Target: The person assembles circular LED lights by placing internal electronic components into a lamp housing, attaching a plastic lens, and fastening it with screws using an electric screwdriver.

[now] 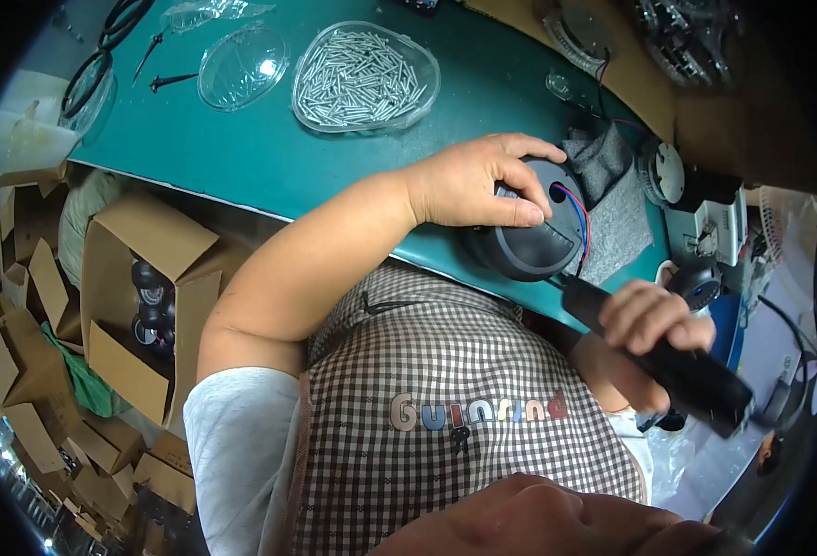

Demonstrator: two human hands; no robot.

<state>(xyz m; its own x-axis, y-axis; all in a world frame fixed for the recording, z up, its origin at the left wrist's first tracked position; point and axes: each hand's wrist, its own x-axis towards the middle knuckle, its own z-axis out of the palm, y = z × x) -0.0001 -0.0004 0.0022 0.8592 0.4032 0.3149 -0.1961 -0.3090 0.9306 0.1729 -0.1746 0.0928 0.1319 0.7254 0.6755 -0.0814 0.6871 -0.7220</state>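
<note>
My left hand (pixel 487 185) is closed over the top of a round black housing (pixel 529 250), steadying it near the table's front edge. Red and blue wires (pixel 583 221) come out of a hole in the housing and run down its right side. In my right hand (pixel 654 338) is a black electric screwdriver (pixel 700 385), held slantwise with my fingers wrapped round its body. Its thin metal tip reaches the housing's lower right edge; the exact contact point is hard to see. Grey felt cloth (pixel 623 227) lies under and behind the housing.
On the green table (pixel 223 167), a clear tub of silver screws (pixel 362 79) stands beside a clear lid (pixel 244 67). Black cable ties (pixel 175 81) lie farther left. An open cardboard box (pixel 149 241) holding black round parts stands on the left. Another black round part (pixel 696 278) sits at right.
</note>
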